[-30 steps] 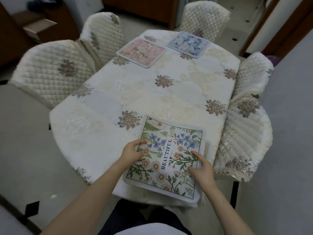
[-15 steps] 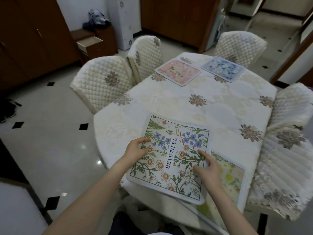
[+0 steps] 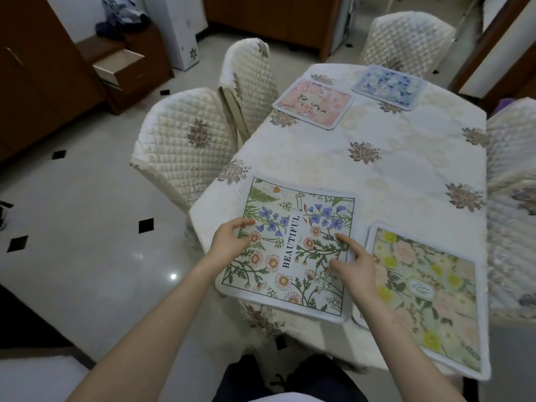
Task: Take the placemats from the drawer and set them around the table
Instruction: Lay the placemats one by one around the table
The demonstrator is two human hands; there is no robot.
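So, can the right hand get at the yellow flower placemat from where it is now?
Probably yes. The right hand rests on the BEAUTIFUL placemat, and the yellow flower placemat lies just beside it on the table, with nothing on top or between.

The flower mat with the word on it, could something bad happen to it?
Maybe. The flower mat hangs past the table edge, so it might slip off if the left hand and right hand let go. Pushed right, it could bump the yellow mat.
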